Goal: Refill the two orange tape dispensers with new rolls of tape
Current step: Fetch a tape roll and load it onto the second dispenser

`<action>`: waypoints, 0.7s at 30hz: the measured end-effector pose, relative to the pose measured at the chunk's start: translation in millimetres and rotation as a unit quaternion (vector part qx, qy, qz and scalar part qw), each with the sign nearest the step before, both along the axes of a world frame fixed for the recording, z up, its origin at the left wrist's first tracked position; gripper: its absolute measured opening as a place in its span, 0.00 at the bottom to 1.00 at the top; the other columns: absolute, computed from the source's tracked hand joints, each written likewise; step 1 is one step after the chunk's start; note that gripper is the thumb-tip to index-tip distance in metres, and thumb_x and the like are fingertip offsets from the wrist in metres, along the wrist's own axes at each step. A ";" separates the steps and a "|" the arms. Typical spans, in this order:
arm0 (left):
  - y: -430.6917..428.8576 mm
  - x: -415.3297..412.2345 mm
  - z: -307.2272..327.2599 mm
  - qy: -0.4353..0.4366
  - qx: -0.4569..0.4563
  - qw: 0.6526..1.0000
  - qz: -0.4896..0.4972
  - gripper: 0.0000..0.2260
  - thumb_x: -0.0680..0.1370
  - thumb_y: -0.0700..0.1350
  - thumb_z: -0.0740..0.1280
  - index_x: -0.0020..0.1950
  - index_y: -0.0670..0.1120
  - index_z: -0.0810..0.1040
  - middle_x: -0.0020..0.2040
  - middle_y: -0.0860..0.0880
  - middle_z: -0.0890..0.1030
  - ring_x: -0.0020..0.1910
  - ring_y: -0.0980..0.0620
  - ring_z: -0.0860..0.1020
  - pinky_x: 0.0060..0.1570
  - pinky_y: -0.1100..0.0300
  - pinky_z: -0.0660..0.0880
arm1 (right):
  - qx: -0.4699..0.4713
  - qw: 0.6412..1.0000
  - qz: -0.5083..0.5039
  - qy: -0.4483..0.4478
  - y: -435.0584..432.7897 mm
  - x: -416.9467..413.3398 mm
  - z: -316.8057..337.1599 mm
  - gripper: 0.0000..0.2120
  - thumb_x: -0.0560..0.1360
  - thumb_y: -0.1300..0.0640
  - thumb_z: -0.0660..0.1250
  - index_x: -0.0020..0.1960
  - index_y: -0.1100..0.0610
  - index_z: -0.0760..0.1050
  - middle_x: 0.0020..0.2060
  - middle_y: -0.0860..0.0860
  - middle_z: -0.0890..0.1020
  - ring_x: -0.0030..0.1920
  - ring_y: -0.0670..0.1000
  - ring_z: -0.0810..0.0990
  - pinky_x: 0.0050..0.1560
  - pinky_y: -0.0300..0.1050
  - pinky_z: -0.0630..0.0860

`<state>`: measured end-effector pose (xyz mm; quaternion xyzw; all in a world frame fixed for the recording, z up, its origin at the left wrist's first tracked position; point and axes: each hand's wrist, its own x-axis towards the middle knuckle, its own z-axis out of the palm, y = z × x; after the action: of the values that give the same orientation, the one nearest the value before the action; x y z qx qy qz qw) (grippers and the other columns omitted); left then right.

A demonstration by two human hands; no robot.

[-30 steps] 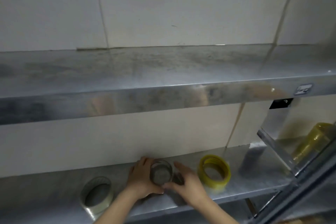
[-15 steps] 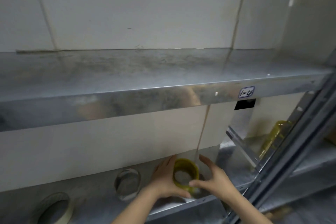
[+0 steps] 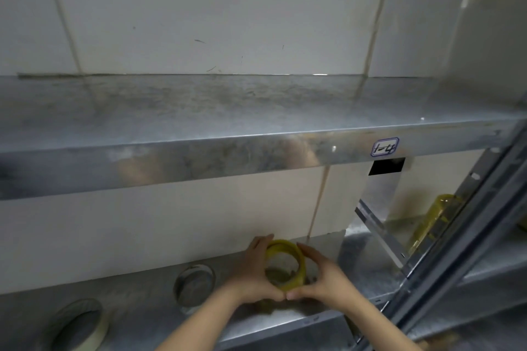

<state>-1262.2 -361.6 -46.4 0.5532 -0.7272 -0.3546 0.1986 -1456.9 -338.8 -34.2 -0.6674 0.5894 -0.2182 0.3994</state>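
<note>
A single head-worn view looks forward and slightly down at a metal shelving unit set against a tiled wall (image 3: 228,23). The upper shelf (image 3: 228,111) runs across the middle of the frame, close and seen from just above its surface. The lower shelf (image 3: 137,293) lies at the bottom edge, nearer, where both forearms enter from below. The lens is wide, so the shelf edges bow and the upright post (image 3: 467,236) slants across the right side. There is no second view.
</note>
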 end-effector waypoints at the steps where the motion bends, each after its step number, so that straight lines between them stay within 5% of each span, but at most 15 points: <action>1: 1.1 6.5 7.4 0.005 -0.007 1.000 -0.003 0.53 0.60 0.49 0.80 0.78 0.49 0.54 0.75 0.51 0.59 0.73 0.54 0.63 0.66 0.67 0.63 | -0.017 1.000 0.009 -0.005 -1.8 4.9 8.8 0.52 0.51 0.46 0.83 0.70 0.50 0.63 0.63 0.44 0.73 0.65 0.44 0.71 0.59 0.26 0.65; 8: 32.8 73.0 69.3 0.045 -0.043 0.998 0.023 0.54 0.57 0.58 0.79 0.77 0.58 0.53 0.67 0.56 0.58 0.67 0.57 0.63 0.65 0.66 0.64 | -0.063 0.994 0.094 -0.009 -3.6 68.7 78.8 0.54 0.53 0.49 0.83 0.73 0.46 0.60 0.65 0.42 0.70 0.63 0.41 0.68 0.62 0.34 0.65; 13: 81.5 154.8 92.3 0.042 -0.071 0.992 0.096 0.51 0.58 0.55 0.83 0.74 0.59 0.58 0.64 0.57 0.61 0.67 0.56 0.64 0.69 0.63 0.65 | -0.082 0.982 0.164 -0.032 20.6 153.4 100.1 0.51 0.53 0.51 0.84 0.71 0.46 0.62 0.65 0.45 0.71 0.63 0.47 0.74 0.58 0.35 0.72; 18: 154.9 261.4 106.9 0.039 -0.078 0.985 0.147 0.53 0.56 0.57 0.83 0.73 0.60 0.57 0.66 0.54 0.66 0.68 0.55 0.67 0.72 0.58 0.66 | -0.081 0.961 0.249 -0.091 66.2 270.3 106.3 0.54 0.52 0.52 0.83 0.72 0.47 0.59 0.68 0.47 0.69 0.58 0.50 0.79 0.60 0.48 0.77; 21: 204.9 335.0 115.2 0.039 -0.056 0.980 0.187 0.51 0.55 0.56 0.82 0.72 0.59 0.58 0.65 0.50 0.64 0.67 0.54 0.67 0.68 0.63 0.67 | -0.057 0.950 0.282 -0.122 100.2 346.9 108.2 0.53 0.55 0.63 0.82 0.73 0.53 0.57 0.61 0.48 0.75 0.53 0.50 0.82 0.57 0.42 0.78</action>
<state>-927.3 -156.7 68.7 0.6533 -0.6213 -0.2910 0.3203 -1109.9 -238.6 74.1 -0.7963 0.3109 -0.2100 0.4744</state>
